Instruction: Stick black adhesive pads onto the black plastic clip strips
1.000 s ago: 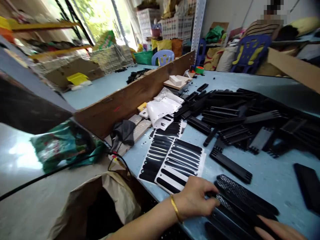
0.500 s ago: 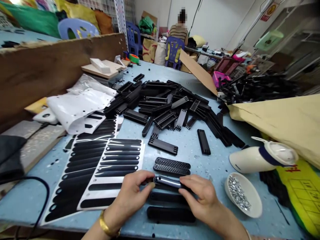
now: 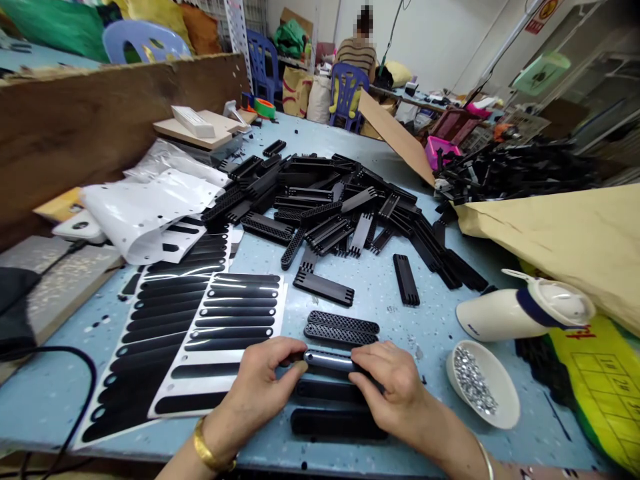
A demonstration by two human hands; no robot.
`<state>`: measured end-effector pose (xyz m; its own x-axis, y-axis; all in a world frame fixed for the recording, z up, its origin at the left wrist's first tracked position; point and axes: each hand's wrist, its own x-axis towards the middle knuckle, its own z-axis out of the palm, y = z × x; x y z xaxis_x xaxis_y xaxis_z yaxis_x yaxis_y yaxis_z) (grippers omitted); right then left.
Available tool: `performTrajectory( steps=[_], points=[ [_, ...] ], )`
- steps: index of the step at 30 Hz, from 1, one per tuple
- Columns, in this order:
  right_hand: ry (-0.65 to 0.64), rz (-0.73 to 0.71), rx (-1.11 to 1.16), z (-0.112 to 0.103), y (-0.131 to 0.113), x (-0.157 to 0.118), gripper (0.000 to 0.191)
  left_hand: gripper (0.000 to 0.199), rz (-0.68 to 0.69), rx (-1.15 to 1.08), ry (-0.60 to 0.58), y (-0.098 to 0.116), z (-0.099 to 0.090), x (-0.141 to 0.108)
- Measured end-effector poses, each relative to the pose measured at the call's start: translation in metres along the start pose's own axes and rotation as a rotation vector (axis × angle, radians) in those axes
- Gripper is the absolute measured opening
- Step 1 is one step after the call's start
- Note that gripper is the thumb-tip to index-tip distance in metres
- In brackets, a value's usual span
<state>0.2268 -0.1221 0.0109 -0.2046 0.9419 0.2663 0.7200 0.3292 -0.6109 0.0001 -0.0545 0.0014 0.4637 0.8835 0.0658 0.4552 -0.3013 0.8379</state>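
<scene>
A glossy black strip [image 3: 330,361], with a small hole near its left end, lies level between my two hands. My left hand [image 3: 267,383] pinches its left end between thumb and fingers. My right hand [image 3: 395,383] grips the right end and covers it. Under the strip a dark bar partly shows; I cannot tell whether the two touch all along. Just beyond lie two black bars with a lattice surface [image 3: 341,327]. Nearer me are two smooth black bars [image 3: 330,391] [image 3: 337,424]. Left of my left hand is a white sheet [image 3: 230,351] of black adhesive strips.
A heap of black plastic bars [image 3: 320,200] covers the table's middle. On the right stand a white bowl [image 3: 510,407] of small shiny metal parts and a cream bottle [image 3: 490,313] lying on its side. A wooden board [image 3: 125,113] edges the left. A person [image 3: 356,57] sits far back.
The strip has settled lower and flatter between my hands, its shine now more even. My right hand has shifted slightly left. The whole view has moved a little.
</scene>
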Motion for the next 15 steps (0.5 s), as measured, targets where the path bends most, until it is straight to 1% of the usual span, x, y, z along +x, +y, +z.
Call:
performTrajectory(
  steps=[4, 10, 15],
  points=[
    [-0.005, 0.004, -0.001, 0.0000, -0.0007, 0.0006, 0.019, 0.015, -0.016, -0.002, -0.014, -0.0001, -0.0003, 0.0009],
    [0.045, -0.018, 0.038, 0.0002, 0.0019, -0.0013, 0.018, 0.015, -0.028, -0.012, -0.021, -0.0001, -0.0004, -0.0003],
    [0.076, -0.002, 0.044, -0.0023, 0.0001, -0.0005, 0.019, 0.015, -0.033, -0.011, -0.027, 0.0016, -0.0003, 0.0005]
  ],
)
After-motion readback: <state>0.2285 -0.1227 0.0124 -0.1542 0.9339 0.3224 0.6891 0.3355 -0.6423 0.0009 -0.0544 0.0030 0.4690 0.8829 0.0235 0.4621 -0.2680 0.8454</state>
